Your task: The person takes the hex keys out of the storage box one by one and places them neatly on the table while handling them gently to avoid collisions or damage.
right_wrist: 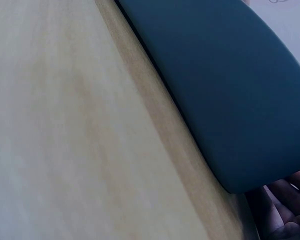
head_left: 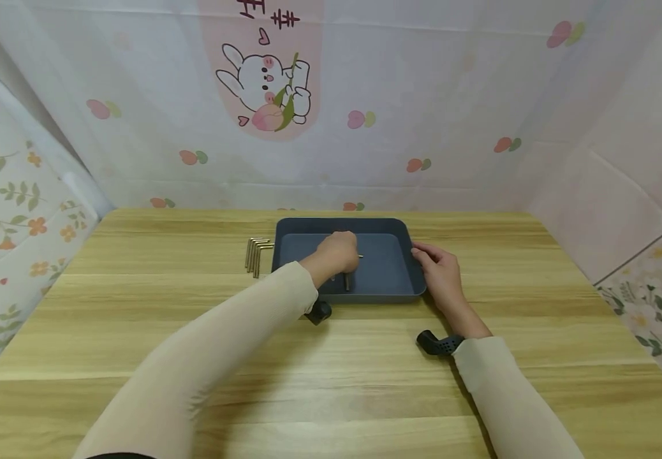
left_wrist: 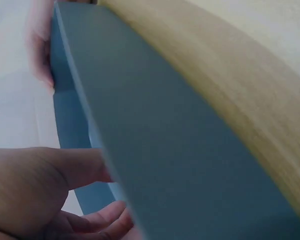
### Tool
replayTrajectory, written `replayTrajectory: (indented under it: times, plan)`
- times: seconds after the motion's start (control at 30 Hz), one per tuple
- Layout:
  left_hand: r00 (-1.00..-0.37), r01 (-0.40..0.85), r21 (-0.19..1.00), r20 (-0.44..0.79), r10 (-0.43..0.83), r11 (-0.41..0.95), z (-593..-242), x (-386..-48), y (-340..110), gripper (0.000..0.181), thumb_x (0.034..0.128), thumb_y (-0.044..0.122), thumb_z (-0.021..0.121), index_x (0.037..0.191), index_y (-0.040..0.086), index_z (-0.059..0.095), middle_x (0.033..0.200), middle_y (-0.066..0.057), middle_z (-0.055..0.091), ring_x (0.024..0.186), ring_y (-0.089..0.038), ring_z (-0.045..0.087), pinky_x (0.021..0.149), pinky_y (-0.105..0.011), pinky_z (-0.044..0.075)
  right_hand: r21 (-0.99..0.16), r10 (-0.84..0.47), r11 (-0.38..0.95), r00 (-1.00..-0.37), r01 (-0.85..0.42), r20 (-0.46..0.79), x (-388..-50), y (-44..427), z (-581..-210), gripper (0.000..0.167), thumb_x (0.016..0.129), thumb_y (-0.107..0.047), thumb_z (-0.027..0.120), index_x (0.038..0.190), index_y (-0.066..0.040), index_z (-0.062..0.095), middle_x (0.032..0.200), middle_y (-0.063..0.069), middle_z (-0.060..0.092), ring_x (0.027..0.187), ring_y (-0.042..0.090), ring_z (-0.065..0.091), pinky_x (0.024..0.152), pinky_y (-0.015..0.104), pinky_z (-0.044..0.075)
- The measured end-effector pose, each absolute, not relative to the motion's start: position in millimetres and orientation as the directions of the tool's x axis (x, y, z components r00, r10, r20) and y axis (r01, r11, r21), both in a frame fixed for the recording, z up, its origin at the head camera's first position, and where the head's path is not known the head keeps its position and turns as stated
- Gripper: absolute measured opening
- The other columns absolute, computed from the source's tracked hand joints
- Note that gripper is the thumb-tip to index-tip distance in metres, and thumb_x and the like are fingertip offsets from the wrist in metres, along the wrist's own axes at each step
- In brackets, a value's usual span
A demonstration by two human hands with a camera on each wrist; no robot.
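A dark blue-grey rectangular tray (head_left: pixel 385 255) lies on the wooden table. My left hand (head_left: pixel 338 253) reaches down inside it with curled fingers. They appear to pinch an L-shaped hex key (head_left: pixel 347 282) by its bend; a brass-coloured end shows beside the hand. The fingertips are hidden behind the tray's near wall in the left wrist view, where thumb and fingers (left_wrist: pixel 97 220) bend inward. Part of another key (head_left: pixel 333 278) shows under the hand. My right hand (head_left: pixel 441 271) grips the tray's right side, thumb at the rim. Several brass-coloured hex keys (head_left: pixel 255 255) lie side by side left of the tray.
The wooden table (head_left: pixel 365 382) extends around the tray. Behind it hangs a pale printed curtain (head_left: pixel 451 95), with more patterned cloth at both sides. Black wrist-worn devices (head_left: pixel 440 343) sit near the table surface in front of the tray.
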State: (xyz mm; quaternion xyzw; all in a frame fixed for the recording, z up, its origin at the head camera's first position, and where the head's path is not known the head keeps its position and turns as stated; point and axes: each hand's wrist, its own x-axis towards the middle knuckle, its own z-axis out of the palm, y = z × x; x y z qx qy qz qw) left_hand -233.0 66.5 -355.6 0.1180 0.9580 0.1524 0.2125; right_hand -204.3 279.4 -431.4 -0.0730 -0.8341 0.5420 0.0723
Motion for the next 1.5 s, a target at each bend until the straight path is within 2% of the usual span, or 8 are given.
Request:
replayTrajectory:
  times: [0.2,0.53,0.77,0.93,1.13,1.2,1.37,1.5]
  plan:
    - [-0.887,0.160,0.356,-0.358,0.293,0.921,-360.8,-232.6,72.6,0.015,0.1014,0.009,0.058,0.110,0.006,0.070,0.082,-0.004,0.059,0.056,-0.014,0.047,0.049,-0.027,0.039,-0.915,0.200,0.401,-0.979,0.045,0.040,-204.2,279.6,-431.3,0.041,0.104,-0.033,0.057,0.137,-0.009,0.064,0.142,0.010,0.062,0.117,0.010,0.058,0.084,0.008,0.046]
    - [-0.891,0.128,0.362,-0.366,0.268,0.923,-362.6,-236.8,75.5,0.016,0.1005,0.008,0.059,0.114,0.006,0.068,0.075,-0.003,0.055,0.050,-0.013,0.038,0.047,-0.027,0.034,-0.915,0.191,0.401,-0.981,0.038,0.043,-203.7,279.8,-430.9,0.043,0.104,-0.035,0.056,0.138,-0.010,0.064,0.143,0.010,0.061,0.120,0.013,0.057,0.086,0.009,0.046]
    - [-0.901,0.112,0.394,-0.348,0.261,0.912,-359.1,-236.0,73.2,0.012,0.0994,0.006,0.061,0.108,0.005,0.069,0.086,-0.007,0.065,0.053,-0.015,0.050,0.047,-0.027,0.039,-0.917,0.184,0.398,-0.982,0.032,0.046,-202.8,280.1,-429.3,0.043,0.104,-0.036,0.056,0.138,-0.011,0.063,0.143,0.010,0.061,0.111,0.002,0.057,0.087,0.008,0.047]
    - [-0.906,0.108,0.409,-0.336,0.259,0.906,-359.9,-238.3,71.2,0.009,0.0991,0.005,0.061,0.105,0.004,0.068,0.093,-0.010,0.068,0.057,-0.017,0.063,0.046,-0.026,0.046,-0.917,0.183,0.398,-0.982,0.042,0.034,-202.4,280.0,-428.7,0.044,0.104,-0.036,0.055,0.139,-0.011,0.063,0.144,0.010,0.060,0.118,0.011,0.057,0.087,0.009,0.046]
    - [-0.896,0.081,0.432,-0.364,0.256,0.898,-362.5,-245.2,67.6,0.009,0.0975,0.003,0.061,0.092,0.009,0.062,0.084,-0.007,0.060,0.053,-0.015,0.059,0.044,-0.026,0.040,-0.914,0.189,0.404,-0.981,0.048,0.032,-203.2,279.4,-429.8,0.043,0.104,-0.036,0.056,0.139,-0.011,0.063,0.144,0.010,0.061,0.118,0.011,0.057,0.086,0.008,0.046]
    - [-0.895,0.081,0.457,-0.358,0.266,0.886,-360.6,-246.1,65.8,0.010,0.0957,0.000,0.062,0.094,0.010,0.061,0.086,-0.007,0.062,0.052,-0.014,0.058,0.045,-0.026,0.042,-0.915,0.192,0.400,-0.981,0.046,0.035,-203.6,279.1,-430.1,0.043,0.104,-0.036,0.056,0.138,-0.011,0.064,0.143,0.010,0.061,0.114,0.006,0.057,0.085,0.008,0.046]
    - [-0.895,0.073,0.535,-0.337,0.292,0.842,-352.1,-245.6,60.1,0.017,0.0949,0.000,0.061,0.108,0.010,0.064,0.104,-0.010,0.070,0.050,-0.015,0.062,0.055,-0.030,0.060,-0.919,0.193,0.393,-0.980,0.041,0.038,-203.7,278.7,-430.1,0.042,0.104,-0.034,0.057,0.138,-0.010,0.064,0.143,0.010,0.061,0.109,-0.001,0.056,0.085,0.007,0.046]
    - [-0.889,0.046,0.591,-0.343,0.302,0.806,-348.3,-245.1,55.7,0.026,0.0940,0.002,0.066,0.118,0.010,0.065,0.114,-0.013,0.068,0.051,-0.015,0.063,0.064,-0.034,0.064,-0.919,0.196,0.391,-0.980,0.040,0.041,-203.3,278.7,-430.0,0.042,0.104,-0.034,0.057,0.137,-0.010,0.064,0.143,0.010,0.061,0.109,-0.001,0.056,0.085,0.006,0.046]
